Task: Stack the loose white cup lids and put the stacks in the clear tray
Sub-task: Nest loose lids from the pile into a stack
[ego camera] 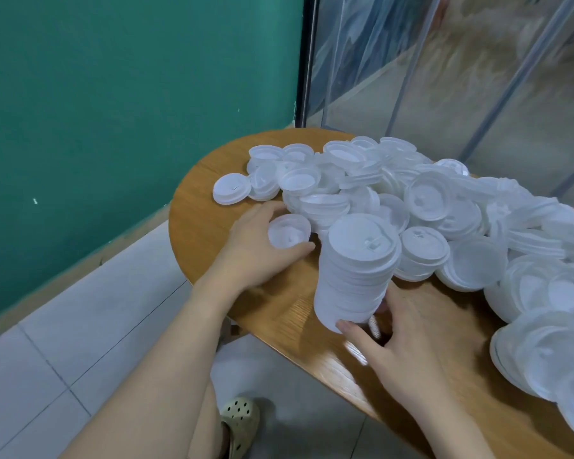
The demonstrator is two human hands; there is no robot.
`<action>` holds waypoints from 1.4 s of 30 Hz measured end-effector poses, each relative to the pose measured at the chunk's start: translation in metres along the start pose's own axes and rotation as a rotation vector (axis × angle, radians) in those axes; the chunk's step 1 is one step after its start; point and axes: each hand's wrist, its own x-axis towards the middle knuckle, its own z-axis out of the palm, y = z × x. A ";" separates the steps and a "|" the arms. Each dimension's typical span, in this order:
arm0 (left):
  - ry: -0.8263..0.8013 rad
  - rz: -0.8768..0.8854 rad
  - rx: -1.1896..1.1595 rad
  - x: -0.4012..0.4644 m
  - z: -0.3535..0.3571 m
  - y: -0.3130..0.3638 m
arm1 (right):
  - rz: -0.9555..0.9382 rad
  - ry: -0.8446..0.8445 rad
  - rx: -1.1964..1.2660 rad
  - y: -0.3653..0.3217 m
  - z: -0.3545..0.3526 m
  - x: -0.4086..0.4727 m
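Stack in progress: a tall stack of lids (355, 273) stands at frame centre on the counter (212, 207), steadied at its base by the right hand (408, 329), fingers curled against it.
Left hand (262, 243): one loose lid (289, 230) is pinched, left of the stack.
Left to do: a large heap of lids (444, 207) is spread across the right.
Clear tray: not seen; no stack judged placed yet.

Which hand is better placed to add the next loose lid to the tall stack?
The left hand, probably. It already grips a single lid right beside the tall stack, while the right hand is busy holding the stack's base on the wooden table.
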 end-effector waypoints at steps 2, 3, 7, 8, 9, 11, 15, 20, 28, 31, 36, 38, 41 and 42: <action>0.055 0.025 -0.135 -0.001 -0.005 0.010 | -0.008 -0.011 -0.003 0.001 0.001 0.002; 0.083 0.062 -0.138 -0.002 -0.005 0.013 | -0.003 -0.013 -0.006 0.001 0.001 0.002; 0.186 0.117 -0.199 -0.005 -0.005 0.019 | 0.014 -0.010 0.013 0.003 0.001 0.003; 0.210 0.118 -0.312 -0.008 -0.008 0.025 | 0.024 -0.014 0.018 0.003 0.001 0.002; 0.226 0.140 -0.462 -0.010 -0.011 0.033 | 0.036 -0.017 0.020 0.002 0.000 0.002; 0.226 0.242 -0.712 -0.014 -0.018 0.048 | 0.043 -0.018 0.006 0.001 0.000 0.003; 0.149 0.381 -0.864 -0.022 -0.020 0.072 | 0.028 -0.004 -0.018 -0.001 -0.001 0.002; 0.076 0.285 -0.951 -0.031 -0.005 0.078 | 0.027 0.004 -0.024 -0.004 -0.001 0.001; 0.023 0.224 -0.883 -0.041 0.015 0.071 | 0.005 0.015 -0.001 -0.001 -0.001 0.002; 0.002 0.230 -0.808 -0.044 0.021 0.065 | 0.007 0.023 -0.010 0.002 0.000 0.002; -0.017 0.255 -0.658 -0.047 0.027 0.063 | 0.014 0.032 -0.037 0.006 0.001 0.001; -0.032 0.266 -0.613 -0.047 0.026 0.063 | 0.010 0.023 -0.033 0.005 0.001 0.002; -0.059 0.256 -0.585 -0.048 0.023 0.063 | -0.004 0.030 -0.038 0.003 0.001 0.002; -0.066 0.256 -0.581 -0.048 0.022 0.064 | -0.010 0.031 -0.039 0.003 0.001 0.001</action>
